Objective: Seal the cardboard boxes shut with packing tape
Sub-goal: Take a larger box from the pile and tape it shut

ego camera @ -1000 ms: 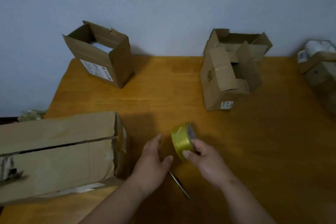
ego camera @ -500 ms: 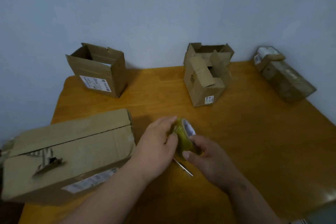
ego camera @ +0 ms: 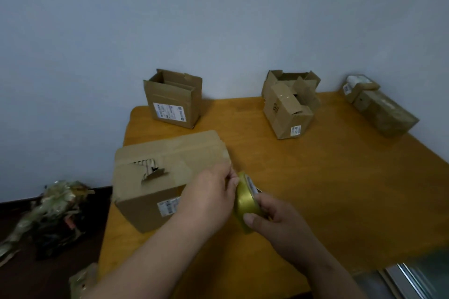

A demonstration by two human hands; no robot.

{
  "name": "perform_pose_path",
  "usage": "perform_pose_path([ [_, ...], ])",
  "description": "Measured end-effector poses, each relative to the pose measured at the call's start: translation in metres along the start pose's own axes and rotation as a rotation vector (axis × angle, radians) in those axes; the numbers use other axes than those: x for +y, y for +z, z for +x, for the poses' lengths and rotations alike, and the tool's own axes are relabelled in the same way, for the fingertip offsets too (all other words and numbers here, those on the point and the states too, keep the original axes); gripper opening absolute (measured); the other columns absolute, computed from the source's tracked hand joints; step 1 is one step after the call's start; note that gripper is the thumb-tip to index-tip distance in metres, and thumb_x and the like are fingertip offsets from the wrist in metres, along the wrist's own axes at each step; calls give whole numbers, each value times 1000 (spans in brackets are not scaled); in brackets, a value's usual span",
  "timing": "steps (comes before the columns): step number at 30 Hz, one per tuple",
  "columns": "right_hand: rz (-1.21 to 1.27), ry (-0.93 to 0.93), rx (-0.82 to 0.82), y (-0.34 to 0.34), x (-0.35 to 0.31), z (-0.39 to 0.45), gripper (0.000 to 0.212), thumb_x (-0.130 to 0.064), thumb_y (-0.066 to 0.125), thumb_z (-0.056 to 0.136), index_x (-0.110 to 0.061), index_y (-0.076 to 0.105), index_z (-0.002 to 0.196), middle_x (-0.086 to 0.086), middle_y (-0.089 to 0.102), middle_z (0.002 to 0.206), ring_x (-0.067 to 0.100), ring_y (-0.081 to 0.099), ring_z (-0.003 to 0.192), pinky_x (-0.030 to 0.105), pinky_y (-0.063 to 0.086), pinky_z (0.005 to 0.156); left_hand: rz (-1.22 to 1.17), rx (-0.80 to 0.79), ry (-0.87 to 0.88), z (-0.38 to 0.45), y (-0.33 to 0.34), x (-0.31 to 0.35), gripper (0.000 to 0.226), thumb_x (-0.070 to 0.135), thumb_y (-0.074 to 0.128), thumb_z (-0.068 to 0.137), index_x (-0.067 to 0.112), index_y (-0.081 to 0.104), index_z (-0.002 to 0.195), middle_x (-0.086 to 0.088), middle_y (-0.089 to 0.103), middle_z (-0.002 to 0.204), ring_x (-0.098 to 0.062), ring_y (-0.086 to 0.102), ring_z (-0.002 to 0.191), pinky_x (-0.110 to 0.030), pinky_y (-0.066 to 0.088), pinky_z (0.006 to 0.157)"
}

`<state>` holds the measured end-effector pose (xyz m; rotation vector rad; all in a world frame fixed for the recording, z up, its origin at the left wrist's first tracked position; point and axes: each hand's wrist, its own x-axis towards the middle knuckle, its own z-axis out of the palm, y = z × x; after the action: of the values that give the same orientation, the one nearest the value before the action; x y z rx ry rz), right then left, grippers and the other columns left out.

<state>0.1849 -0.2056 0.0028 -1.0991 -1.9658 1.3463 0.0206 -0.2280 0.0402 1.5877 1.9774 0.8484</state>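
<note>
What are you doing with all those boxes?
A person is getting ready to tape boxes shut. The right hand holds a roll of yellowish tape, and the left hand pinches at its edge, probably looking for the loose end. No tape is pulled out yet. A big torn box sits right beside the hands on the wooden table. Farther back, an open box and a box with loose flaps wait their turn.

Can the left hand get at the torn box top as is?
Probably yes. The left hand hangs right beside the torn box, nothing between them, but its fingers pinch at the tape roll, so it must let go first.
</note>
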Motion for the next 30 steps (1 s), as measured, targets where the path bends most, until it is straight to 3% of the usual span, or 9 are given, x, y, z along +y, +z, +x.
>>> perform_pose_path([
  [4,110,48,-109,15,-4,1,42,-44,63,75,-8,65,97,16,66,88,20,59,78,42,48,71,65,-3,-69,-11,-24,-13,15,27,53,97,28,57,83,9,62,81,-9,58,75,-34,52,68],
  [7,198,82,-198,17,-8,4,31,-38,64,79,-13,67,97,2,68,83,14,62,78,33,49,72,-21,-15,-205,-18,-37,-27,16,25,54,97,24,60,83,5,67,81,-12,62,75,-33,54,68],
  [10,291,110,-282,11,-4,4,31,-36,66,76,-11,67,96,2,65,83,15,59,79,31,46,73,-448,19,-430,-23,-47,-42,19,17,52,100,12,62,84,-3,72,81,-18,68,78,-43,59,79],
  [13,510,229,-335,1,7,0,32,-28,72,69,-6,68,93,13,63,86,25,56,83,36,44,76,-773,-55,-540,-29,-55,-44,21,7,48,101,6,56,82,-9,71,73,-16,67,64,-42,57,73],
  [17,652,388,-219,1,8,1,66,-49,87,56,-1,66,96,18,64,92,33,60,89,43,47,78,-713,-194,-544,-34,-49,-32,22,4,46,101,10,52,81,-13,74,95,-23,69,78,-41,56,74],
  [20,750,624,-145,3,12,6,58,-50,70,79,-10,63,120,16,66,122,37,60,116,57,44,100,-633,-197,-487,-35,-42,-22,19,5,48,101,10,52,82,-13,74,101,-25,70,85,-46,57,85],
  [23,948,924,-186,0,25,4,54,-44,62,89,-5,57,125,31,55,131,50,59,111,59,53,86,-586,-217,-380,-37,-36,-14,17,8,52,99,10,54,83,-10,74,103,-30,69,91,-50,54,91],
  [27,971,857,-288,-4,43,-7,36,-17,48,91,6,64,114,32,67,106,32,69,70,34,57,56,-564,-218,-298,-36,-33,-12,16,6,53,98,7,56,83,-4,72,103,-28,71,93,-41,56,84],
  [30,1036,643,-260,-14,46,-6,47,-1,61,79,-5,62,126,23,64,109,34,65,86,40,54,69,-655,-180,-310,-34,-35,-15,17,2,53,97,5,57,80,-12,69,108,-29,72,92,-36,58,81],
])
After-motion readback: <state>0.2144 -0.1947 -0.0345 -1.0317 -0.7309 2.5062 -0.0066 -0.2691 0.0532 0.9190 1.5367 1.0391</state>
